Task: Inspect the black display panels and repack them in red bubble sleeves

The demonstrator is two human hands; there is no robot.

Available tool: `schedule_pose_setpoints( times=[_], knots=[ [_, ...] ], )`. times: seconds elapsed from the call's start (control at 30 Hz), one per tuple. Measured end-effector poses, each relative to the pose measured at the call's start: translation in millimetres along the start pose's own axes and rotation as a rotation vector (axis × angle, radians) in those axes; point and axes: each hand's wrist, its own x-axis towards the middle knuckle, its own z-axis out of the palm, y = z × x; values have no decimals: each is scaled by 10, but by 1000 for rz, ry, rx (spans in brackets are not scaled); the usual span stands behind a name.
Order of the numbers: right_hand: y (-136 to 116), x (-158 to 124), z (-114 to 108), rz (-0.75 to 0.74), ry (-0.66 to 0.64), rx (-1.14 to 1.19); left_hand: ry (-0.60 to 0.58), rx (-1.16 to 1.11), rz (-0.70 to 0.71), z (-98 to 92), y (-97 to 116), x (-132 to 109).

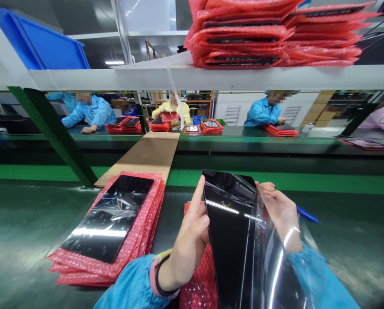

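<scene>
A glossy black screen panel (229, 240) is raised in front of me, tilted, with a clear protective film (272, 253) lifted away along its right side. My left hand (192, 240) grips the panel's left edge, thumb bent and index finger stretched up along it. At the upper right, my right hand (280, 210) has its fingers closed at the film's edge, partly seen through the film. Beneath the panel lies a red bubble-wrap bag (200, 279), mostly covered. To the left, another black screen panel (114, 214) rests on a stack of red bubble-wrap bags (143, 227).
A blue pen (307, 214) lies right of my right hand. A cardboard sheet (147, 150) bridges toward the opposite bench, where several people work. Overhead, a white shelf (147, 79) carries piled red bubble-wrap packs (243, 36) and a blue bin (44, 43). A green post (53, 133) slants at left.
</scene>
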Motion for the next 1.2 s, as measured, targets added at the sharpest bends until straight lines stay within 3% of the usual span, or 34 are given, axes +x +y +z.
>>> schedule_pose_setpoints(
  times=[0.23,0.3,0.47,0.53,0.63,0.9,1.2],
  knots=[
    [-132,-235,167,-44,55,7,50,328,105,-39,-29,-45],
    [-177,-361,214,-97,77,13,10,438,148,-61,-5,-92],
    [-270,-499,240,-437,-23,52,-296,641,160,-163,57,-194],
    [-305,-495,239,-587,-65,34,-299,657,136,-210,29,-216],
    [-347,-501,244,-688,-74,1,-265,651,111,-253,-54,-242],
    [-367,-560,189,-749,-111,-22,-280,666,80,-202,-83,-265],
    [-338,-482,160,-714,-90,-20,-357,629,82,93,-63,-178]
  ],
)
